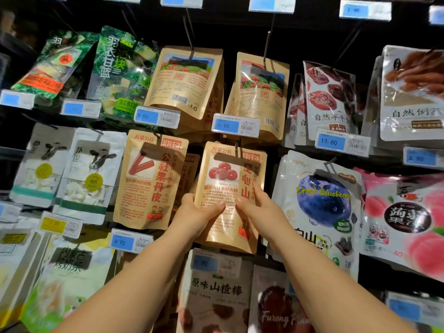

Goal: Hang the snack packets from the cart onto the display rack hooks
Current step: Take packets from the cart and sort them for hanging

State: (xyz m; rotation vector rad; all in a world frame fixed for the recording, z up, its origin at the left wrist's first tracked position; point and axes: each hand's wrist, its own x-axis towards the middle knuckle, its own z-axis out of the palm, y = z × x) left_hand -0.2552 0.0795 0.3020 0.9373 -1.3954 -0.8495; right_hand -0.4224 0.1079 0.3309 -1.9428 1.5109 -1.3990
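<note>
- Two bare hands hold one packet between them; my left hand (199,210) lays its thumb across the front of the kraft-brown snack packet printed with round red fruits (228,188), with the fingers tucked behind its left edge.
- My right hand (254,205) pinches the same packet lower on its right side; the thumb is on the front and the fingers are curled round the right edge.
- That packet is raised against the middle row of the rack; its top edge meets a thin dark wire hook (236,150); I cannot tell whether the wire passes through the hanging hole.
- Just to its left hangs a kraft-brown packet printed with red sticks (149,181); more brown packets sit behind the gap between the two.
- Just to its right hangs a white packet with a large blueberry picture (322,200); beyond that is a pink packet with peaches (403,219).
- Above the held packet a blue-and-white price tag reading 9.90 (235,124) juts out; behind it hangs a plain kraft pouch turned back side out (262,92).
- Far left of the middle row hang two white packets with green bands and cow drawings (89,174); below my forearms sits a white packet of red fruit sticks (216,296).
</note>
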